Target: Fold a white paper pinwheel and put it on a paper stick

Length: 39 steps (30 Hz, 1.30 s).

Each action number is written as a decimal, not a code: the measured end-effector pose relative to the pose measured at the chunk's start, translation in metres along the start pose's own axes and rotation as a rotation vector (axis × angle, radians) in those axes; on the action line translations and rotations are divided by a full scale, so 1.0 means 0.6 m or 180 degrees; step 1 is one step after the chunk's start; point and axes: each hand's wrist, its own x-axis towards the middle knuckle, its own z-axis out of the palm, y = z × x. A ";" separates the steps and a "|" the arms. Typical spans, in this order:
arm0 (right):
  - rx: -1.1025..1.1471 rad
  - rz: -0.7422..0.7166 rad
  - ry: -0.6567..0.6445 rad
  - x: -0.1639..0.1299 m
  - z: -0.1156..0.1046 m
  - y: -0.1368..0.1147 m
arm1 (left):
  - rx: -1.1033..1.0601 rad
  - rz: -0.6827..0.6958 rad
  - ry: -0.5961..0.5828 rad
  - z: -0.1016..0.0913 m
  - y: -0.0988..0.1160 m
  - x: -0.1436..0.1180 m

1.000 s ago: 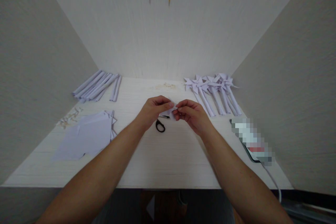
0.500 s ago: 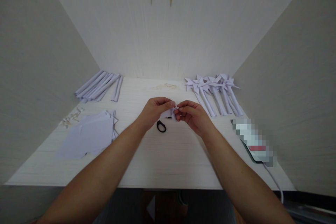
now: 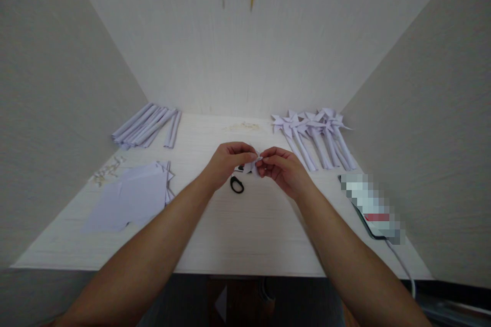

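Near the middle of the table, my left hand [image 3: 227,163] pinches a small folded piece of white paper [image 3: 252,166] between thumb and fingers. From the other side, my right hand [image 3: 284,169] grips the same paper with its fingertips, close to the left thumb. Fingers cover much of the paper, so its full shape is hidden. Just below it on the table lies a pair of scissors [image 3: 237,185]; one black handle loop shows, and the rest is partly hidden by my left hand and the paper.
Paper pinwheels [image 3: 307,122] on rolled sticks lie at the back right, rolled paper tubes [image 3: 148,123] at the back left. Paper sheets [image 3: 134,194] and small twisted strips [image 3: 107,171] sit on the left. A phone [image 3: 370,209] with a cable [image 3: 402,265] lies right, beside the side wall.
The paper between my hands has turned slightly, and more of the dark scissors shows behind it. Both hands keep nearly the same place and grip. The whole view has shifted slightly.
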 end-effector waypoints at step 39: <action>0.0150 0.0081 0.0022 0.006 -0.007 0.002 | 0.0640 0.0917 0.0363 0.008 -0.014 0.002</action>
